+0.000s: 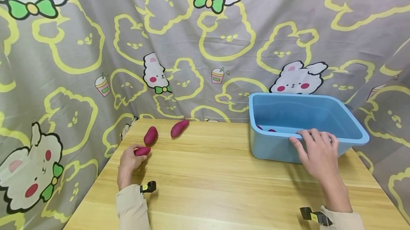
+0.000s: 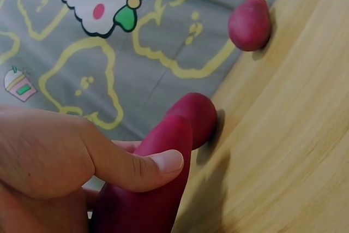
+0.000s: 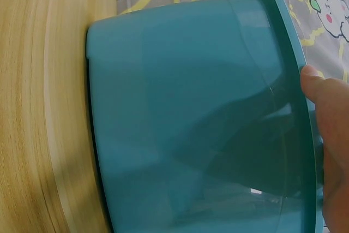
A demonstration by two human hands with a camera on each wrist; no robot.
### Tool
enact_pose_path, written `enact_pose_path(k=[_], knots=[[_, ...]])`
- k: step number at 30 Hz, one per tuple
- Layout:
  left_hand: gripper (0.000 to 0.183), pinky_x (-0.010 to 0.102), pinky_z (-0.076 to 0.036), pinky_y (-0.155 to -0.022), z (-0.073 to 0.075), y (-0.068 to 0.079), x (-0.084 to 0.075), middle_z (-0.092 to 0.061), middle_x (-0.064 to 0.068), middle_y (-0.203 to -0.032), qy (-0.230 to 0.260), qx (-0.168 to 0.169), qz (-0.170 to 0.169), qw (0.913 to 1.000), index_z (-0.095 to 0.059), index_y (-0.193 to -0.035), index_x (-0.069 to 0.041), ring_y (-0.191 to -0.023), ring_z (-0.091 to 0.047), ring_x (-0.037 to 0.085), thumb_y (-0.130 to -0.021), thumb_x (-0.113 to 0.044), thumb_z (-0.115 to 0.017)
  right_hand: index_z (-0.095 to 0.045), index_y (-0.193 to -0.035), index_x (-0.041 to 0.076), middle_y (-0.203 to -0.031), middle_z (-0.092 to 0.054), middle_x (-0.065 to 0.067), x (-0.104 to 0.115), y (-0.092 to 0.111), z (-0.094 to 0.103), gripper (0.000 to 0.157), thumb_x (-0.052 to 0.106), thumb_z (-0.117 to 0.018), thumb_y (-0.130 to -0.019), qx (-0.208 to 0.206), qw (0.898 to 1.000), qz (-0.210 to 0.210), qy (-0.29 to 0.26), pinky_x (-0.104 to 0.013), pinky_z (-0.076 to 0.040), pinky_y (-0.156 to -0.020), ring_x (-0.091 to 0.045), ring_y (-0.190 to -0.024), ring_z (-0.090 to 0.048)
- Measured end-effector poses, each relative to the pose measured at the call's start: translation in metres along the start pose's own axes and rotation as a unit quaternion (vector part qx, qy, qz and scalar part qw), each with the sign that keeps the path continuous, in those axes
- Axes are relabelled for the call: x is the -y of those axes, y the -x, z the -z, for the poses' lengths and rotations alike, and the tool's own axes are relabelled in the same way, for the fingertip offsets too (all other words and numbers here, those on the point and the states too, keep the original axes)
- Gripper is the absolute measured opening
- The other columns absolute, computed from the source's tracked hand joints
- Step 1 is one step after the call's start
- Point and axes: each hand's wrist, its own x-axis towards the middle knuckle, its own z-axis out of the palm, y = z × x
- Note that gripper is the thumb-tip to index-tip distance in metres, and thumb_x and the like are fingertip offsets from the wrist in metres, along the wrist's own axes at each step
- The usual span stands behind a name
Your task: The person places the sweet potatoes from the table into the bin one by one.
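Observation:
My left hand [image 1: 129, 162] pinches a purple sweet potato [image 1: 142, 151] at the left of the table; in the left wrist view its thumb lies along the sweet potato's [image 2: 144, 203] side. Just beyond the held one lies a second sweet potato [image 1: 151, 136]. A third sweet potato [image 1: 179, 129] rests farther right, near the back edge. My right hand [image 1: 320, 153] holds the near rim of a blue plastic bin [image 1: 275, 148], its fingers bent over the edge. Parts of purple sweet potatoes [image 1: 271, 130] show inside the bin; the near wall hides the rest.
The wooden table [image 1: 205, 183] carries everything. A grey patterned curtain [image 1: 224, 48] hangs along its back and sides, close behind the bin. Each sleeve cuff has a small black wrist camera, one on the left [image 1: 148, 187] and one on the right [image 1: 315, 217].

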Motion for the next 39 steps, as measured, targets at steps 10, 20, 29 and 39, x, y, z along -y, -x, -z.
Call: enact_pose_path(k=[10,20,29,39], knots=[[0.045,0.054,-0.046,-0.088,0.003,0.001,-0.003,-0.059,0.036,-0.122,0.020,-0.003,-0.023,0.9995,-0.059,-0.130,0.005,-0.104,-0.058,0.046,-0.088,-0.003,-0.073,-0.066,-0.117,0.003,-0.116,-0.060,-0.025,0.001,-0.001,0.000,0.038,0.037,-0.064,-0.101,0.002,1.000,-0.002,0.004,-0.072,-0.018,-0.104,-0.050,-0.115,-0.044],[0.049,0.053,-0.046,-0.090,0.007,0.004,-0.012,-0.058,0.037,-0.126,0.038,0.003,-0.038,0.9986,-0.055,-0.136,0.004,-0.107,-0.058,0.046,-0.091,-0.004,-0.072,-0.066,-0.116,0.003,-0.116,-0.060,-0.025,0.000,0.000,-0.001,0.038,0.037,-0.064,-0.101,-0.002,1.000,0.000,0.006,-0.073,-0.018,-0.104,-0.051,-0.114,-0.044],[0.049,0.048,-0.041,-0.088,0.013,0.004,-0.022,-0.059,0.034,-0.129,0.064,-0.021,-0.073,0.9951,-0.056,-0.139,0.001,-0.109,-0.056,0.043,-0.093,-0.005,-0.072,-0.066,-0.117,0.002,-0.116,-0.060,-0.025,0.000,0.000,-0.001,0.038,0.037,-0.065,-0.101,-0.001,1.000,-0.001,0.006,-0.072,-0.018,-0.104,-0.050,-0.114,-0.044],[0.046,0.053,-0.041,-0.097,0.012,0.002,-0.032,-0.055,0.030,-0.135,0.100,-0.067,-0.113,0.9863,-0.057,-0.139,-0.003,-0.118,-0.053,0.044,-0.095,-0.005,-0.072,-0.066,-0.116,0.003,-0.115,-0.060,-0.025,0.000,0.000,-0.001,0.037,0.037,-0.064,-0.101,-0.007,1.000,0.004,0.006,-0.072,-0.018,-0.104,-0.050,-0.114,-0.044]])
